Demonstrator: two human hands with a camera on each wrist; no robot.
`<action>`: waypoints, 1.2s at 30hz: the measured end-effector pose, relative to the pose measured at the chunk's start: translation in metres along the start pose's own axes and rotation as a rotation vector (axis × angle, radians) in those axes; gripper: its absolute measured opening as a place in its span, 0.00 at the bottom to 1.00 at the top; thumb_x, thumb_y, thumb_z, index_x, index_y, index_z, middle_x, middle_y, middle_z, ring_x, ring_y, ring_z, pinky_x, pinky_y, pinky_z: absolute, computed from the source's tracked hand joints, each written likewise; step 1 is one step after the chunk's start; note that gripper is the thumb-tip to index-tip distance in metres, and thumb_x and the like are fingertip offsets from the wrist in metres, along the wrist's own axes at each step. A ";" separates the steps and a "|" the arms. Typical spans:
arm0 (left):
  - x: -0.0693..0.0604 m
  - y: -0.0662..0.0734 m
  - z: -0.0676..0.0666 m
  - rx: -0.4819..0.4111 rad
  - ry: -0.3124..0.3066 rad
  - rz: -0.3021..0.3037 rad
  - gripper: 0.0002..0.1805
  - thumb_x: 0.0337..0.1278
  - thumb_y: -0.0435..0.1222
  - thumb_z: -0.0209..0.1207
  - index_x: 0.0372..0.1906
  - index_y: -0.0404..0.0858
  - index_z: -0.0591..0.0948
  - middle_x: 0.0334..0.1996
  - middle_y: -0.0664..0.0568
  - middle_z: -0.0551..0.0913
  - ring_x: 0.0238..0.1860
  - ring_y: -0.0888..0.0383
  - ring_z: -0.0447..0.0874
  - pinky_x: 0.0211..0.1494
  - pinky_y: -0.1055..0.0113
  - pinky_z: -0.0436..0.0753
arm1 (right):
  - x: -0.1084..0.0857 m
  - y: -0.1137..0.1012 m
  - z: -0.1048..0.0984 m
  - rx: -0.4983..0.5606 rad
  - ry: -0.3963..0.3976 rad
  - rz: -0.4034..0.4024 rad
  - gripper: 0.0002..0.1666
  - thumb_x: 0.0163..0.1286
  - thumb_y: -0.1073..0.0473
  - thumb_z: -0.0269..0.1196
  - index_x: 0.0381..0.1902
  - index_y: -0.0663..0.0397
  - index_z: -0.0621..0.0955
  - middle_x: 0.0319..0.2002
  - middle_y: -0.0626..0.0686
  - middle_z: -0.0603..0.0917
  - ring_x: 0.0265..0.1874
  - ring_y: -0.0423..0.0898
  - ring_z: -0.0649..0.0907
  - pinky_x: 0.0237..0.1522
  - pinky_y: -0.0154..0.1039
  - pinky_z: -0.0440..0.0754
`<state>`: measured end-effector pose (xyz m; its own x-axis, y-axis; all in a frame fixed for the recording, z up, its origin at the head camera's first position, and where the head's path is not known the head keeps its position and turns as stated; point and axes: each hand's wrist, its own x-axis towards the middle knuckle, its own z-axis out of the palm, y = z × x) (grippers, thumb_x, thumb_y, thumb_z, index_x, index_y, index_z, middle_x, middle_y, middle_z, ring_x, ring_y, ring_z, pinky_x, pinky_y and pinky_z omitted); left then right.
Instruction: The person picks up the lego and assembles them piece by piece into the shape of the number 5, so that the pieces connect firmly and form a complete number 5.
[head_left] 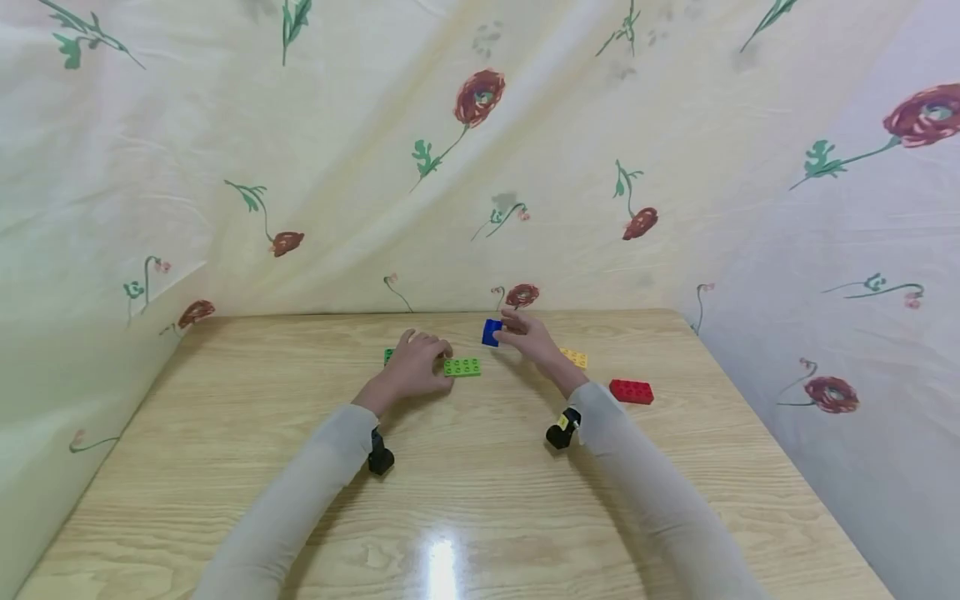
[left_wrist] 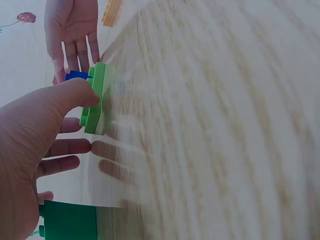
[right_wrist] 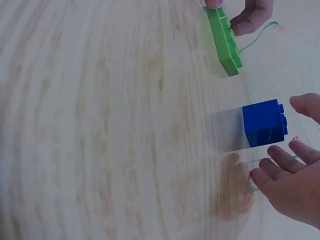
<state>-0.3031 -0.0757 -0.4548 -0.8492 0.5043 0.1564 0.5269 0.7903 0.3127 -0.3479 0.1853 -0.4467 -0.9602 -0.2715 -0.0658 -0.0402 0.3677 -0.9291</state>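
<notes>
My left hand [head_left: 412, 367] pinches one end of a flat light green toy brick [head_left: 462, 367], studs upward, between thumb and index finger. In the left wrist view the thumb presses its near side while the other fingers stay apart. Beyond it, my right hand [head_left: 534, 342] is at a blue brick [head_left: 491, 332]. The right wrist view shows that blue brick [right_wrist: 262, 123] standing on the table, with the thumb and spread fingers on either side, apart from it. A dark green brick [left_wrist: 70, 222] stands beside the left hand, partly hidden by it in the head view.
A yellow brick [head_left: 575, 357] lies behind the right wrist, partly covered. To its right is a red brick [head_left: 632, 392]. The wooden table [head_left: 465, 492] ends at a flower-patterned cloth [head_left: 337, 167] behind and at the sides. Both wrists carry small black cameras.
</notes>
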 end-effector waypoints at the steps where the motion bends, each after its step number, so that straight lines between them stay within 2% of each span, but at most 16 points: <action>1: 0.001 0.000 0.001 0.004 0.001 0.000 0.23 0.56 0.48 0.68 0.53 0.42 0.83 0.55 0.48 0.85 0.63 0.45 0.77 0.79 0.37 0.54 | 0.000 0.001 0.000 0.000 0.000 -0.002 0.39 0.76 0.57 0.62 0.79 0.57 0.60 0.75 0.64 0.67 0.75 0.60 0.67 0.74 0.56 0.68; 7: 0.002 -0.002 0.003 0.027 0.007 0.003 0.20 0.56 0.48 0.68 0.51 0.43 0.84 0.53 0.50 0.85 0.61 0.46 0.78 0.78 0.37 0.56 | 0.001 -0.001 -0.002 0.023 -0.010 0.014 0.40 0.74 0.62 0.63 0.78 0.60 0.61 0.74 0.67 0.67 0.74 0.63 0.67 0.73 0.59 0.67; 15: 0.005 -0.004 0.004 0.042 0.007 0.005 0.20 0.56 0.47 0.69 0.50 0.43 0.85 0.52 0.50 0.85 0.62 0.46 0.78 0.77 0.35 0.56 | 0.008 0.003 0.000 -0.016 0.030 0.010 0.36 0.72 0.63 0.64 0.75 0.61 0.67 0.70 0.66 0.72 0.69 0.62 0.73 0.71 0.57 0.71; 22: 0.007 -0.003 0.002 0.046 -0.023 -0.008 0.19 0.57 0.47 0.69 0.50 0.43 0.85 0.51 0.51 0.85 0.62 0.46 0.78 0.77 0.35 0.56 | 0.013 0.005 0.002 0.002 0.036 0.014 0.34 0.71 0.65 0.65 0.73 0.62 0.70 0.68 0.66 0.75 0.66 0.61 0.76 0.69 0.55 0.74; 29: 0.007 -0.001 -0.001 0.066 -0.032 -0.009 0.20 0.58 0.47 0.69 0.52 0.43 0.84 0.53 0.50 0.85 0.63 0.45 0.78 0.77 0.36 0.57 | 0.014 0.004 0.004 -0.008 0.047 0.008 0.34 0.71 0.66 0.64 0.73 0.63 0.70 0.67 0.66 0.75 0.65 0.60 0.77 0.67 0.52 0.76; 36: 0.005 0.001 -0.001 0.093 -0.046 -0.011 0.21 0.59 0.48 0.68 0.54 0.43 0.84 0.55 0.49 0.84 0.65 0.43 0.77 0.77 0.36 0.58 | 0.015 0.005 0.007 0.030 0.061 0.023 0.33 0.70 0.68 0.65 0.71 0.63 0.71 0.65 0.67 0.76 0.63 0.61 0.78 0.66 0.51 0.77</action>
<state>-0.3071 -0.0726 -0.4528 -0.8536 0.5094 0.1092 0.5203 0.8236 0.2257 -0.3611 0.1769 -0.4545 -0.9760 -0.2077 -0.0660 -0.0103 0.3465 -0.9380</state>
